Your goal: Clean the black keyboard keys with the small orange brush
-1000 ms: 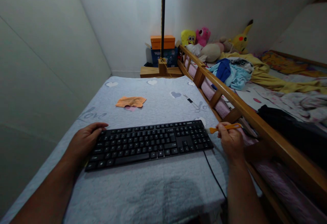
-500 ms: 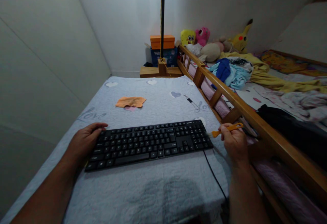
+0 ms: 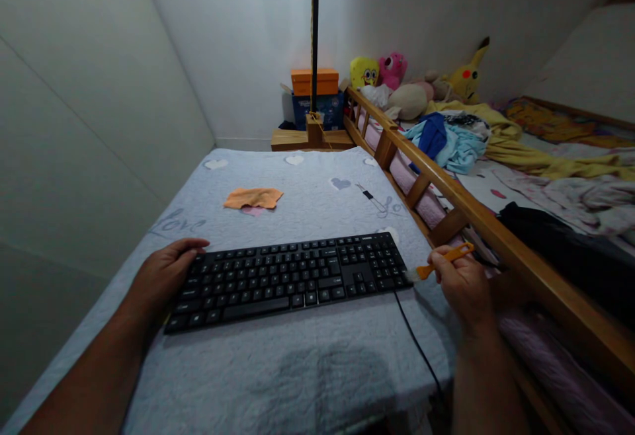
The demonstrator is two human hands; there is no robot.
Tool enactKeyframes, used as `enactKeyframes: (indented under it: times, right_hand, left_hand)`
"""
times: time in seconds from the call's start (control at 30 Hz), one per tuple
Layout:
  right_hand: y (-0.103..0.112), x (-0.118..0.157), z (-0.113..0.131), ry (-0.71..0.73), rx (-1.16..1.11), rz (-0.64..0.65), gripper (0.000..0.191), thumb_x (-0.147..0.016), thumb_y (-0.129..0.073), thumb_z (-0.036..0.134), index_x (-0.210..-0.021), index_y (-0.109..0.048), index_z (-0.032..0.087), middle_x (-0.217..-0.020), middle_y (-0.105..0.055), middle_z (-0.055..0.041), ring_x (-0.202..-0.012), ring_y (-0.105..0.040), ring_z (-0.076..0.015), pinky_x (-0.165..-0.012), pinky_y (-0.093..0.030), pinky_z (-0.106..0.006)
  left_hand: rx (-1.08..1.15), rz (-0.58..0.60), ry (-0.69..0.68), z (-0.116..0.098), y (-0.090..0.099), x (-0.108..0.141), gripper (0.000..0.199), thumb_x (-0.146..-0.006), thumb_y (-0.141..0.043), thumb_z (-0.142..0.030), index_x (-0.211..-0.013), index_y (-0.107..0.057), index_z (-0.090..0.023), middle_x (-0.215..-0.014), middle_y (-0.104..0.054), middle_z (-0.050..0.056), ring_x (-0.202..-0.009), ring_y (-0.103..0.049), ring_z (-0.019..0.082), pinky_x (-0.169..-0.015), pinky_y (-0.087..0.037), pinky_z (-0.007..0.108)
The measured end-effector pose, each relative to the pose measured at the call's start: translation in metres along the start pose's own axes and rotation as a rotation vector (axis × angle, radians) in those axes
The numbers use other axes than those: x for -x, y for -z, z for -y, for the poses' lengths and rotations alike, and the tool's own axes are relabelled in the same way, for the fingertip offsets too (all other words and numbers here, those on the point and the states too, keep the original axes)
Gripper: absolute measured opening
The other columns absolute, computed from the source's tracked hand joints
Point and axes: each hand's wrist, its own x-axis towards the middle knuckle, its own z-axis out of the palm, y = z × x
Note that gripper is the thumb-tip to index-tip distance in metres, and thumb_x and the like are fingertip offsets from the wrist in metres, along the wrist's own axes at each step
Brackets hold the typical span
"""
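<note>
A black keyboard (image 3: 292, 276) lies slightly slanted across the pale blue bedspread (image 3: 317, 217). My left hand (image 3: 166, 270) grips its left end, thumb along the upper edge, with the other fingers mostly hidden. In my right hand (image 3: 459, 283) is a small brush with an orange handle (image 3: 451, 254), pinched between thumb and fingers. The pale bristles (image 3: 413, 276) touch or hover just by the keyboard's lower right corner; contact is hard to tell. A black cable (image 3: 417, 341) runs from the keyboard's near edge down to the right.
Beyond the keyboard lie an orange cloth (image 3: 254, 197) and a thin looped cord with a black piece (image 3: 368, 194). A wooden rail (image 3: 446, 187) borders the right side, with clothes and plush toys past it. Boxes (image 3: 317, 101) and a black pole (image 3: 315, 38) stand at the far end.
My right hand has moved the brush slightly down and to the right, from the number keys' right edge to the keyboard's lower right corner. My left hand stays in place.
</note>
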Motion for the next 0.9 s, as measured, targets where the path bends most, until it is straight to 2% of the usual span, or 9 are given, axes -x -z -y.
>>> enactKeyframes:
  times: [0.27, 0.47, 0.63, 0.77, 0.9]
  right_hand:
    - [0.003, 0.004, -0.001, -0.032, -0.028, -0.016, 0.033, -0.087, -0.054, 0.047, -0.068, -0.065, 0.022, -0.053, -0.055, 0.0013, -0.054, -0.055, -0.0183, -0.056, -0.042, -0.029]
    - [0.009, 0.002, -0.003, -0.034, -0.014, 0.016, 0.033, -0.084, -0.059, 0.045, -0.06, -0.062, 0.022, -0.052, -0.053, 0.0012, -0.052, -0.053, -0.0172, -0.054, -0.041, -0.03]
    - [0.009, -0.004, 0.01, -0.031, -0.116, -0.046, 0.033, -0.09, -0.063, 0.05, -0.078, -0.071, 0.02, -0.059, -0.061, 0.0005, -0.055, -0.057, -0.0164, -0.056, -0.044, -0.029]
    - [-0.006, -0.017, 0.033, 0.0, -0.239, 0.047, 0.034, -0.087, -0.069, 0.051, -0.087, -0.074, 0.018, -0.06, -0.063, 0.0003, -0.053, -0.056, -0.0152, -0.053, -0.044, -0.028]
    - [-0.025, -0.036, 0.047, 0.052, -0.278, 0.201, 0.034, -0.087, -0.067, 0.05, -0.089, -0.075, 0.017, -0.062, -0.064, -0.0006, -0.055, -0.057, -0.0156, -0.053, -0.043, -0.028]
  left_hand:
    - [0.016, -0.008, -0.018, 0.001, 0.0, 0.001, 0.048, -0.074, -0.053, -0.048, -0.104, -0.075, -0.018, -0.096, -0.077, 0.006, -0.086, -0.068, 0.026, -0.072, -0.049, 0.032]
    - [0.022, -0.005, -0.006, -0.002, 0.001, 0.003, 0.048, -0.073, -0.053, -0.047, -0.104, -0.075, -0.018, -0.096, -0.076, 0.006, -0.086, -0.068, 0.025, -0.071, -0.049, 0.031]
    - [-0.012, -0.01, -0.009, -0.002, 0.001, 0.002, 0.048, -0.074, -0.052, -0.047, -0.104, -0.076, -0.018, -0.095, -0.076, 0.006, -0.082, -0.068, 0.025, -0.07, -0.049, 0.031]
    - [-0.014, -0.011, -0.022, 0.003, 0.001, 0.0, 0.047, -0.076, -0.053, -0.046, -0.106, -0.076, -0.018, -0.093, -0.077, 0.005, -0.081, -0.068, 0.024, -0.069, -0.049, 0.03]
    - [-0.006, -0.005, -0.034, 0.006, 0.0, -0.001, 0.045, -0.076, -0.055, -0.046, -0.105, -0.076, -0.018, -0.094, -0.077, 0.006, -0.083, -0.069, 0.025, -0.07, -0.05, 0.03]
